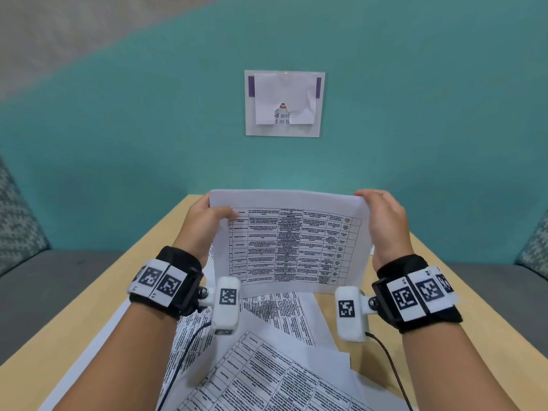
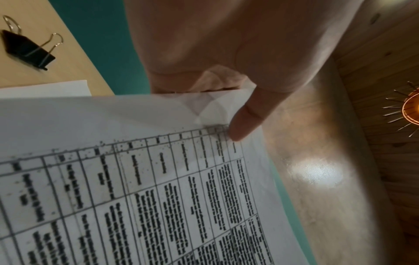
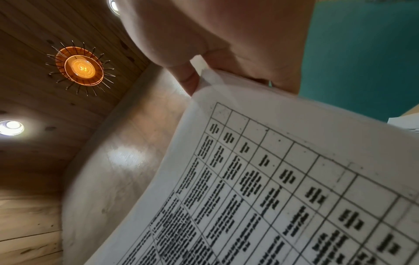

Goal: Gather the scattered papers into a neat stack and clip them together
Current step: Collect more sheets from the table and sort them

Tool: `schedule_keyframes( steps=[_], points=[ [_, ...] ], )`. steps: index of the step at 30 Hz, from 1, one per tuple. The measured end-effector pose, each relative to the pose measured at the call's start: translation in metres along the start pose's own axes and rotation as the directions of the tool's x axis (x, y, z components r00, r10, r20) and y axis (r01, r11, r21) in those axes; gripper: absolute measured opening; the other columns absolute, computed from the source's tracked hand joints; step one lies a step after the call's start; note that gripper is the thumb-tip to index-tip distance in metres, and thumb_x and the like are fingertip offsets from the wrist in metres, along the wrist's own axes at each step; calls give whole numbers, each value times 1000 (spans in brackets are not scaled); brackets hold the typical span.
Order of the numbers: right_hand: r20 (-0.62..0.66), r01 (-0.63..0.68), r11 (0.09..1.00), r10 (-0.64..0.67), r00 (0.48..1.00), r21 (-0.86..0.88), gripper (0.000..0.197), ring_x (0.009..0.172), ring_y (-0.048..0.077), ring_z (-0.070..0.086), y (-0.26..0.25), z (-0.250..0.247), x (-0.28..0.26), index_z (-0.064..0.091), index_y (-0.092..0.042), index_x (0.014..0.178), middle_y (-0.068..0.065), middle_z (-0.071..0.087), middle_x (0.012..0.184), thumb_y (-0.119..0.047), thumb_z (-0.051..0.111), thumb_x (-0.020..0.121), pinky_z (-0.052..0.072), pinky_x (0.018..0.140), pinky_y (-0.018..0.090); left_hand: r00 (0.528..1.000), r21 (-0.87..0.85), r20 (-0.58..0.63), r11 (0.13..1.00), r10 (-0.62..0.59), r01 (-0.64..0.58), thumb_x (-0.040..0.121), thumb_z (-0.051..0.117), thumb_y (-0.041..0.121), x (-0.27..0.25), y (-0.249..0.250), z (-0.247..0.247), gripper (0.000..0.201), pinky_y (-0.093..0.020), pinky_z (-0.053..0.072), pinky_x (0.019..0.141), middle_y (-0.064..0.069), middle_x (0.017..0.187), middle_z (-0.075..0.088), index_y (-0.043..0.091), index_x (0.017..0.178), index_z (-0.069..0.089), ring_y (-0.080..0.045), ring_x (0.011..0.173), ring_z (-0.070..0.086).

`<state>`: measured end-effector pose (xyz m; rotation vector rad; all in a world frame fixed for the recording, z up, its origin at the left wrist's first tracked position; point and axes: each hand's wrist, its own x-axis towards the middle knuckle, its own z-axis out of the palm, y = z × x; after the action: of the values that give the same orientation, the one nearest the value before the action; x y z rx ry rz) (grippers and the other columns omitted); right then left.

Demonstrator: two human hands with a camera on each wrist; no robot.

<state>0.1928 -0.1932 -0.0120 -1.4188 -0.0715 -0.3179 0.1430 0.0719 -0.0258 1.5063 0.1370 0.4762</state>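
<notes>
I hold a printed sheet with a table (image 1: 289, 241) raised and tilted over the wooden table (image 1: 394, 280). My left hand (image 1: 207, 221) pinches its upper left corner, thumb on the printed face (image 2: 242, 123). My right hand (image 1: 382, 221) pinches the upper right corner (image 3: 195, 78). More than one sheet edge shows at the held corners in the wrist views. Several other printed papers (image 1: 275, 360) lie scattered and overlapping on the table near me. A black binder clip (image 2: 27, 48) lies on the table, seen only in the left wrist view.
A teal wall (image 1: 415, 114) stands behind the table, with a paper notice (image 1: 283, 103) on it. Grey seats (image 1: 44, 280) flank the table on both sides. Thin cables (image 1: 391, 369) run from the wrist cameras over the papers.
</notes>
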Motion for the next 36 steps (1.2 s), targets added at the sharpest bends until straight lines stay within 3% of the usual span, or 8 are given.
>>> schedule_keyframes(
  steps=[4,9,15,23,29,32,34,36],
  points=[
    [131,18,998,-24,991,52,44,82,15,58,5,-8,-2,64,-20,112,-3,61,92,-58,58,91,43,72,32,1000,3,1,1000,-25,25,89,56,-8,0,-2,0,28,-41,54,87,-8,107,75,12,105,67,-27,96,68],
    [206,-6,999,13,978,-34,62,89,20,61,24,-26,5,54,-14,121,0,67,99,-4,62,60,44,70,34,998,25,3,997,-69,68,81,52,-13,-1,-10,1,34,-41,54,85,-10,111,75,10,102,66,-29,99,66],
    [218,-93,993,106,970,-70,34,94,24,61,41,-15,5,59,-15,96,3,70,102,10,48,75,47,77,37,997,28,-1,997,-76,76,83,50,-10,-1,-13,7,34,-52,52,98,-17,123,72,8,107,65,-31,103,64],
    [210,-117,989,134,969,-93,45,108,28,68,55,-17,3,65,-13,117,4,75,112,13,67,80,50,99,52,994,83,-9,991,-108,108,83,54,-15,1,-27,4,43,-53,51,104,-10,120,75,4,119,65,-36,117,66],
    [144,-95,995,91,985,24,39,103,27,72,33,-6,1,68,-14,114,4,76,109,12,66,84,56,92,49,988,101,-157,995,11,5,91,69,-1,7,-8,4,43,-23,48,76,-4,118,67,10,129,52,-16,102,65],
    [23,-150,968,149,989,201,28,93,20,70,16,4,-5,64,-12,106,3,73,102,10,64,89,57,73,30,958,-27,-284,999,-31,24,87,79,19,9,0,4,70,-26,40,80,-8,135,56,18,143,36,-17,107,55],
    [-24,-229,936,244,969,269,27,91,16,66,12,14,-9,58,-9,111,5,69,105,4,67,89,53,75,27,967,-253,-127,950,-221,184,84,80,34,1,9,6,71,-41,43,88,-10,141,54,19,142,42,-23,109,56],
    [6,-300,889,318,948,344,54,114,25,62,13,28,-14,51,-4,134,10,65,129,2,72,84,47,103,41,949,-378,106,870,-297,315,82,79,40,-9,16,13,66,-50,53,86,-11,127,62,16,137,51,-30,108,63]
  ],
)
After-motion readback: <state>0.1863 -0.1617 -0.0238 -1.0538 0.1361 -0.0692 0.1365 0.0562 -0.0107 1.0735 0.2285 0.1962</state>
